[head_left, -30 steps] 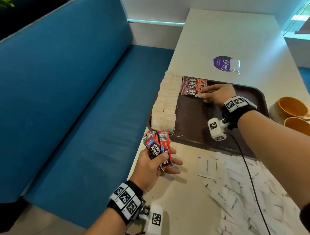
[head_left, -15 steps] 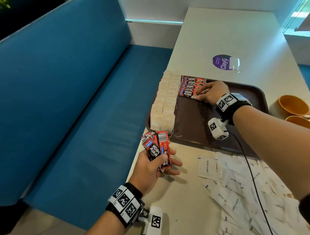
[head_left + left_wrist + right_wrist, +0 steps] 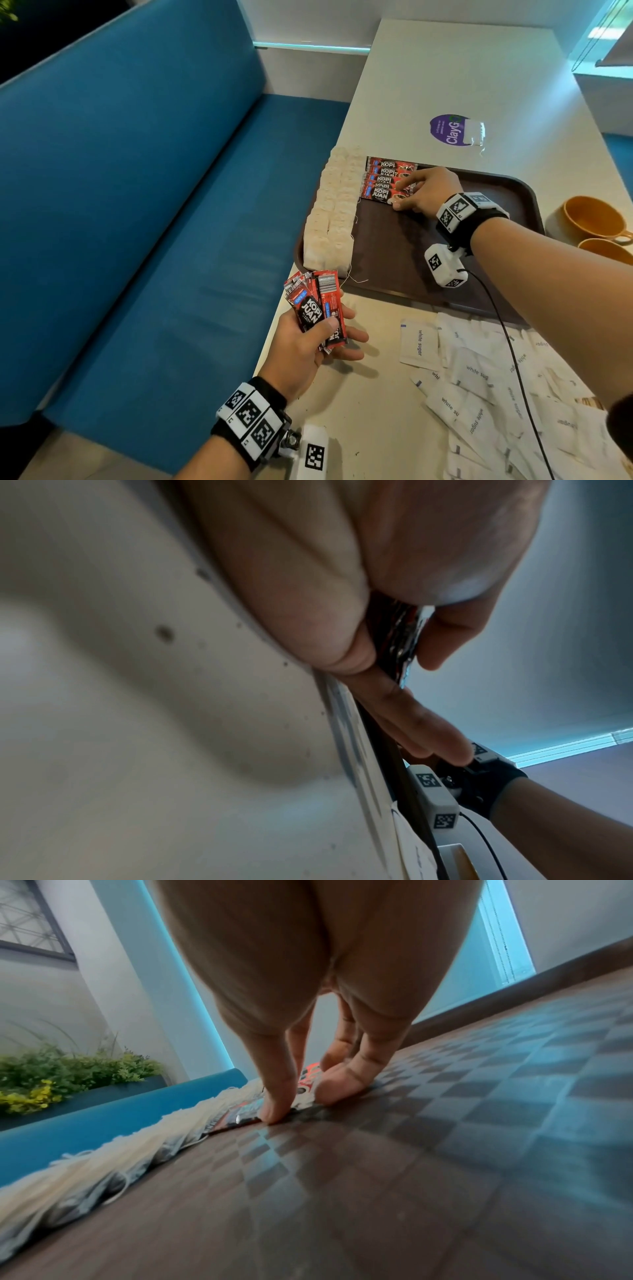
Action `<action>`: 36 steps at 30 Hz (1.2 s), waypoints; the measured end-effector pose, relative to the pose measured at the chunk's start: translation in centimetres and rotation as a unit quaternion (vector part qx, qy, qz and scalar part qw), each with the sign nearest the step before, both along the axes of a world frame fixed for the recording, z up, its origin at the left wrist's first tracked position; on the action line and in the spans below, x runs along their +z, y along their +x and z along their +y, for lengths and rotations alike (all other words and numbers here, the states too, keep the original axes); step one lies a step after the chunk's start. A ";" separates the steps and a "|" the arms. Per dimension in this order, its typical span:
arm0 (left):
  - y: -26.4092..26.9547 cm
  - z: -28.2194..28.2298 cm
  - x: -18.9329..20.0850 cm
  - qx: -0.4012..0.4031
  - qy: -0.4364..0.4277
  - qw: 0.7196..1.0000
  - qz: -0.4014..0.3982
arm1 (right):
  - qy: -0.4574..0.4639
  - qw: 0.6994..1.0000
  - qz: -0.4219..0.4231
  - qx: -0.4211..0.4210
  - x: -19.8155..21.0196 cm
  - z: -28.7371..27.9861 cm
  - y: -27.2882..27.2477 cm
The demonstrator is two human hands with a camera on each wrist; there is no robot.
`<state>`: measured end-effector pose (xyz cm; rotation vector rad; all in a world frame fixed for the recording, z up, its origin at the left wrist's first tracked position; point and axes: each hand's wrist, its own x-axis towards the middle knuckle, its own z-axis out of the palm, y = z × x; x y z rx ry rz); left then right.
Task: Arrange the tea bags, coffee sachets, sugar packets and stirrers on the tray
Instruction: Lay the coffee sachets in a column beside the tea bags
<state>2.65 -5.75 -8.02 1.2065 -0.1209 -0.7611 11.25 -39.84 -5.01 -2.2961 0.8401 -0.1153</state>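
The brown tray (image 3: 507,192) is seen at the table's left edge, with a row of pale tea bags (image 3: 334,212) laid down its left side and a stack of overlapping red coffee sachets (image 3: 385,178) beside them at the far corner. White sugar packets (image 3: 479,383) are scattered on the table, off the tray; no stirrers can be made out.

The greatest risk is judged to lie in the tea-bag row: it sits against the rim next to the bench, and a nudge while the sachets are being squared could push bags over the side. A smaller risk is that the overlapped sachets are skewed if the right hand (image 3: 424,192) slides as it lifts, since its thumb and fingertips are pressed down, fairly straight, on the nearest sachet's end. Smallest, a sachet may slip from the fanned bundle (image 3: 315,308) clasped between thumb and curled fingers of the left hand (image 3: 308,346).

The whole layout is given only by the head view. The right fingertips (image 3: 274,1112) meeting the sachet edge on the chequered tray surface are shown only by the right wrist view. The bundle's edges (image 3: 400,631), pinched inside the grip, are shown by the left wrist view.
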 end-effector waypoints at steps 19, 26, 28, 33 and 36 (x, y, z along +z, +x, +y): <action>-0.2 0.1 -0.5 -0.013 -0.047 0.999 -0.007 | 0.029 0.996 -0.086 0.008 4.9 1.7 -2.9; -0.3 0.0 -0.5 -0.010 -0.019 1.000 -0.013 | 0.126 0.979 -0.132 0.091 9.3 10.1 -9.7; -0.2 0.2 -0.4 -0.027 0.003 0.999 -0.019 | 0.135 0.978 -0.125 0.100 7.9 12.0 -11.5; -0.6 0.1 0.0 -0.009 -0.012 1.000 -0.019 | 0.252 0.962 -0.084 0.066 3.7 15.8 -15.2; -0.7 0.0 0.2 -0.010 -0.021 0.999 -0.025 | 0.304 0.944 -0.121 0.031 2.3 16.9 -17.2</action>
